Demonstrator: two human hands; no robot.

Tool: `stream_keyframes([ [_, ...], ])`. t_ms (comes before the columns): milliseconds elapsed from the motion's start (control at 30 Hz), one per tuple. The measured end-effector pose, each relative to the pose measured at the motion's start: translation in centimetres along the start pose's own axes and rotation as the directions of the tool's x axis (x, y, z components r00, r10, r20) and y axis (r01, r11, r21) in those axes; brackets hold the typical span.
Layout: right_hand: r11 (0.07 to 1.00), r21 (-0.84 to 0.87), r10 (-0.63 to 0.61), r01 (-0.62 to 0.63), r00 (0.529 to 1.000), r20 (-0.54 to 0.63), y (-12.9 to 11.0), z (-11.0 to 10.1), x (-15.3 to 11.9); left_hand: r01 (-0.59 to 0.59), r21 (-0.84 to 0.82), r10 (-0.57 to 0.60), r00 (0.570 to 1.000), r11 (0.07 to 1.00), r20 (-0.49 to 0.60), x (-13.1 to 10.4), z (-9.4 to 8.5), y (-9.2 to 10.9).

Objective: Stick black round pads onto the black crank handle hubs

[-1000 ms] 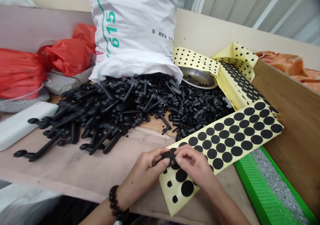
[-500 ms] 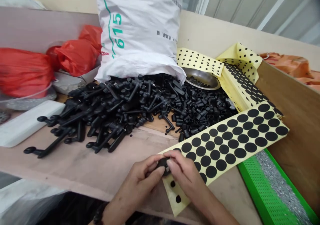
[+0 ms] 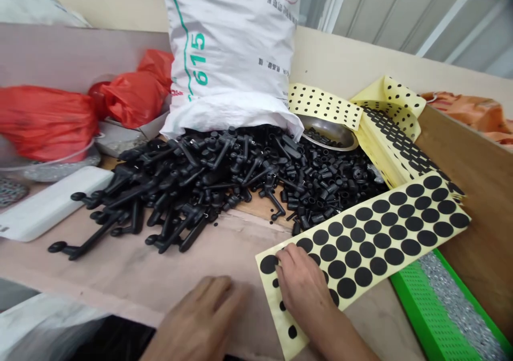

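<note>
A yellow backing sheet [image 3: 262,298] with rows of black round stickers [image 3: 378,266] lies slanted on the table. My right hand [image 3: 306,283] rests on its near left part, fingers bent and pressed together beside the corner sticker [image 3: 268,264]. What its fingertips pinch, if anything, is hidden. To the left, my left hand [image 3: 202,315] is low over the tabletop, apart from the sheet. Its fingers are smeared by motion, and I cannot see anything in them. Beyond the hands lie a heap of black plastic arm-like parts [image 3: 188,185] and small black caps [image 3: 320,182].
A white woven sack [image 3: 234,46] stands behind the heap, near a metal bowl [image 3: 340,139]. On the right are a green tray [image 3: 417,302] of small metal pieces and more sticker sheets [image 3: 324,104]. Red bags [image 3: 48,120] and a white block [image 3: 52,201] sit left.
My hands have moved apart. The small dark piece they held together is out of sight. My left hand has drawn down and left; my right hand has come onto the sheet.
</note>
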State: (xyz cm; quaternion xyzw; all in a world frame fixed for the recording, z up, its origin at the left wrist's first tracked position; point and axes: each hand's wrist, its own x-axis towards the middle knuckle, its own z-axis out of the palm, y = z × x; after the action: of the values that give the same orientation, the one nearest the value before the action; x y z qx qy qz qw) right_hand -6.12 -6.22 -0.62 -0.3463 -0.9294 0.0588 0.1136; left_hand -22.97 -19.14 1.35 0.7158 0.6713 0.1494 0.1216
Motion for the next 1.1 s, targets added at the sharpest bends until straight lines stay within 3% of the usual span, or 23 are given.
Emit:
stream_keyframes([
  [67,0.999,-0.054,-0.010,0.008,0.999,-0.049,-0.2,0.5,-0.2,-0.039,0.092,0.030,0.995,0.995,0.095,2.9,0.5,1.6],
  [200,0.999,-0.036,-0.020,0.017,0.997,-0.080,-0.2,0.6,-0.3,-0.073,0.278,0.049,0.994,0.958,0.093,5.4,1.7,2.6],
  [467,0.994,0.100,0.037,-0.039,0.999,0.028,-0.3,-0.1,0.5,-0.096,0.312,0.074,0.994,0.945,0.081,4.9,2.3,2.0],
  [700,0.910,0.406,0.068,-0.079,0.997,0.043,0.1,-0.7,0.4,-0.093,0.353,0.091,0.996,0.931,0.021,4.6,3.4,1.8],
  [967,0.970,0.241,0.018,-0.038,0.996,0.086,0.3,-0.7,0.8,-0.116,0.362,0.104,0.993,0.925,0.052,4.5,3.3,1.7],
  [1100,0.911,0.406,0.042,-0.075,0.995,0.091,0.0,-0.8,1.0,-0.098,0.331,0.084,0.995,0.939,0.057,4.4,3.9,1.5],
])
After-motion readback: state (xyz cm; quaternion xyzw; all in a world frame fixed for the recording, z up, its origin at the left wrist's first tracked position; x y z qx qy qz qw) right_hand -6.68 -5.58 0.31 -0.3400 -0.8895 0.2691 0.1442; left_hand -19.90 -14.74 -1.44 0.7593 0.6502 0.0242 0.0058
